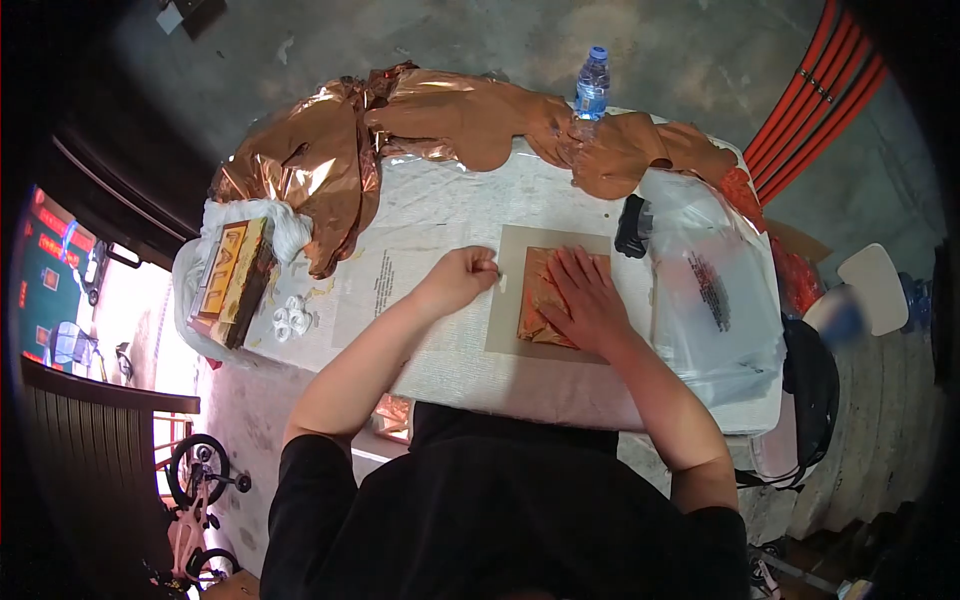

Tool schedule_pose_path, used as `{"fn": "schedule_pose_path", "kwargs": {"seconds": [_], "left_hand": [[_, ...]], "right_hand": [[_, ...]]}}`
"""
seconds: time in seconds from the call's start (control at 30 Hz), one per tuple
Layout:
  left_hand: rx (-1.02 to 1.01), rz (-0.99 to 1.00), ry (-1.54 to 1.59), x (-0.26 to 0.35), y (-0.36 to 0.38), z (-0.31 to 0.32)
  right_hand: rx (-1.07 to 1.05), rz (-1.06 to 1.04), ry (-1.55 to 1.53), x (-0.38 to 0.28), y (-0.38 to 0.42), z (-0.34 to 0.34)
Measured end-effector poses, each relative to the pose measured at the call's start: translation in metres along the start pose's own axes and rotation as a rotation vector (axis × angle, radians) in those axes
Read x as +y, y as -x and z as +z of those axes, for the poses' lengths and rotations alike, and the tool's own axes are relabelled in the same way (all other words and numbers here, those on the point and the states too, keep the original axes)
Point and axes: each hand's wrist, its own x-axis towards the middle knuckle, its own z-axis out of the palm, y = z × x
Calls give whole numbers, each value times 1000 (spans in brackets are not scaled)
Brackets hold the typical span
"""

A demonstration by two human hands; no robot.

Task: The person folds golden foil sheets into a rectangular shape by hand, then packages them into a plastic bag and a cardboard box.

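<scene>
A grey-beige square board [506, 330] lies on the white-covered table, with a smaller copper-orange sheet [533, 300] on top of it. My right hand [588, 300] rests flat on that sheet, fingers stretched out, covering its right part. By the board's left edge is my left hand [465, 280], its fingers curled in. Whether it pinches anything is hidden. A small pale spot [502, 283] shows on the board just beside those fingertips.
Crumpled copper-coloured foil [440, 110] runs along the far edge, by a water bottle [593, 85]. Right of the board are a black object [632, 228] and a clear plastic bag [715, 300]. On the left sit a gold-and-brown block [230, 280] and small white bundles [292, 318].
</scene>
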Motion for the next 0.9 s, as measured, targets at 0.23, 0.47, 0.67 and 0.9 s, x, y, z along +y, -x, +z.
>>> {"fn": "schedule_pose_path", "kwargs": {"seconds": [0.23, 0.47, 0.67, 0.9], "left_hand": [[91, -328, 522, 29, 4, -4], [62, -184, 332, 16, -9, 6], [189, -41, -72, 9, 0, -2], [359, -32, -304, 6, 45, -21]], "right_hand": [[-24, 6, 4, 1, -1, 1], [14, -13, 7, 1, 0, 2], [-35, -25, -12, -11, -7, 5], [-22, -74, -20, -38, -21, 12]]}}
